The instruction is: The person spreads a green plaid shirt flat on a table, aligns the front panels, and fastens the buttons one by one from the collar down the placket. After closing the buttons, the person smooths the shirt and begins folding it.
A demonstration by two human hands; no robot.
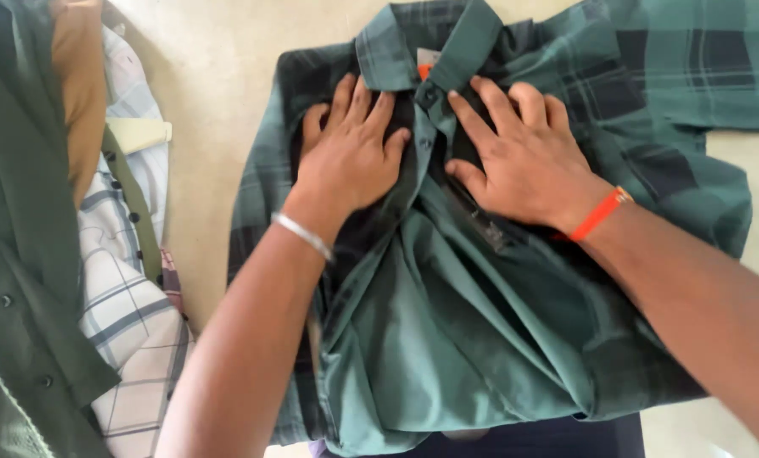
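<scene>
A green plaid shirt (481, 280) lies front-up on a pale surface (201, 102), its collar (430, 42) pointing away from the person. The left hand (350, 153) presses flat on the shirt just left of the button placket, fingers spread and open, gripping nothing; a silver bangle (303, 235) sits on that wrist. The right hand (524, 157) lies flat just right of the placket below the collar, fingers likewise spread and holding nothing, with an orange band (598, 214) at the wrist. Left of the shirt, apart from it, lies a heap of other garments (66, 254): dark green, white checked and tan.
</scene>
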